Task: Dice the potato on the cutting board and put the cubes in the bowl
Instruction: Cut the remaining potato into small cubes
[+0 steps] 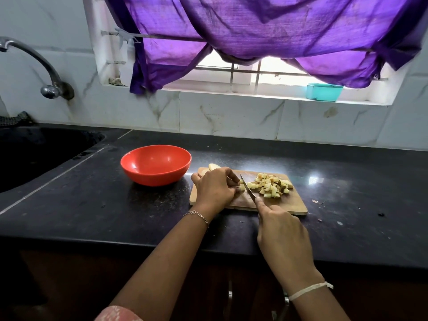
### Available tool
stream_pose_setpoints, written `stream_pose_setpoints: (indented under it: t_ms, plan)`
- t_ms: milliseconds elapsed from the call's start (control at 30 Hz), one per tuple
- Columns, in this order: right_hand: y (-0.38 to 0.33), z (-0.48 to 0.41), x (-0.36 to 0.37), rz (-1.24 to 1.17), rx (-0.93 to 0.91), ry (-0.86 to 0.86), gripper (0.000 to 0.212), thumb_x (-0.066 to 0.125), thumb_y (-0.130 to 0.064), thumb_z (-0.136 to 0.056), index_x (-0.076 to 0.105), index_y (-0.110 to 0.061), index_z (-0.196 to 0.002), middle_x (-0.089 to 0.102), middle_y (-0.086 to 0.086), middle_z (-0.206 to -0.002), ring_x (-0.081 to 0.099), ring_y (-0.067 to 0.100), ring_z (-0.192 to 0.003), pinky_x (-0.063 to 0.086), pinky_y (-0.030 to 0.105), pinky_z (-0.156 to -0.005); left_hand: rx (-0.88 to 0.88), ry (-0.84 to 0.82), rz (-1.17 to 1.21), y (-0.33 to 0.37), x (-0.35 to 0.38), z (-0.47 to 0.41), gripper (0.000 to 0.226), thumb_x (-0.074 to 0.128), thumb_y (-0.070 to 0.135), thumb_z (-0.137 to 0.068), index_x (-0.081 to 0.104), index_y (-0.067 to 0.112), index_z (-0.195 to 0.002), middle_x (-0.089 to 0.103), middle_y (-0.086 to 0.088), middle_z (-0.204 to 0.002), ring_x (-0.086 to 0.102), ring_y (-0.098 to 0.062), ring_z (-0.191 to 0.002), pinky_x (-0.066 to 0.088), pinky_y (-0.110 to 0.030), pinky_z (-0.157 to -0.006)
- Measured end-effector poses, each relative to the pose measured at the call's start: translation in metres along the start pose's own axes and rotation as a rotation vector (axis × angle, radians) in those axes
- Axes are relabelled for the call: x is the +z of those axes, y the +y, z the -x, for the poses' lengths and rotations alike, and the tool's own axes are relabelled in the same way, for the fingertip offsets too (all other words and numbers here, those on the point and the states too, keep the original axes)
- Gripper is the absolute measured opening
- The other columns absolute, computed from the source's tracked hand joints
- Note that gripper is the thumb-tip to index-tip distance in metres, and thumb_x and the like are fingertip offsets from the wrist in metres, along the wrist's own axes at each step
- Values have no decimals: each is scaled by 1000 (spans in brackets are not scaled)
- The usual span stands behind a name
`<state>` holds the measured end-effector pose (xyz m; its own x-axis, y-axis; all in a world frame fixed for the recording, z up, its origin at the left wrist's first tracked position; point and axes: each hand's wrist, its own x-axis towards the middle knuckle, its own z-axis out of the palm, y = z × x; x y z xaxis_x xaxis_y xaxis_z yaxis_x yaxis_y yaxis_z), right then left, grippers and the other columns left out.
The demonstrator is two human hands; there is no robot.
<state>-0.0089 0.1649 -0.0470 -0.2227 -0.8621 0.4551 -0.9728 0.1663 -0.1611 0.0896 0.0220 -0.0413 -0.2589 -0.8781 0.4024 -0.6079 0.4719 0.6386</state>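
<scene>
- Head view, desk: dark speckled stone top running the width of the frame, with a white marbled tile wall behind it.
- Cutting board: wooden and rectangular, lying flat on the desk near its front edge, just right of the bowl.
- Bowl: red and round, upright on the desk, close beside the board's left end but not touching it.
- Cubes: a loose heap of pale diced pieces, some with brown skin, on the right half of the board.
- Potato: a small uncut remainder on the board at the left fingertips, touching the blade.
- Potato slice: a pale piece at the board's far left corner, behind the left hand.
- Left hand: fingers curled down, pinching the potato against the board. There is a chain bracelet at the wrist.
- Right hand: wrapped round the handle of the knife, forefinger laid along the spine. The handle is hidden and the blade slants across the board between potato and cubes. There is a white thread at the wrist.
- Sink: a dark basin set into the desk at far left, with a metal tap on the wall above.
- Curtain: purple cloth, draped over the window.
- Teal container: on the window sill, at right.
</scene>
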Motion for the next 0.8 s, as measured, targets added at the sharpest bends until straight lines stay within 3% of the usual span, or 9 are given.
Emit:
stream_pose_setpoints:
  t_ms: [333,500,800]
  plan:
    - [-7,-5,0,49,-47,-18,49,32,-13,-102,30,-25,-149,57,-2,-116,60,18,-103,50,29,-77,-28,35,-62,7,-5,4,19,74,30,-78,56,30,-78,72,12,-81,63,-6,-95,29,-38,-97]
    - [-11,-17,3,68,-66,-15,49,33,-8,-100,33,-19,-148,58,0,-123,62,20,-105,51,29,-80,-22,34,-68,9,-5,6,21,74,28,-78,54,31,-77,71,14,-79,62,-5,-95,31,-41,-97]
    - [-1,-8,4,-13,7,18,56,43,-16,-98,30,-29,-150,62,-3,-110,63,17,-96,50,27,-71,-12,89,-127,9,-7,7,22,77,37,-76,57,31,-80,72,13,-79,61,-7,-96,24,-36,-88]
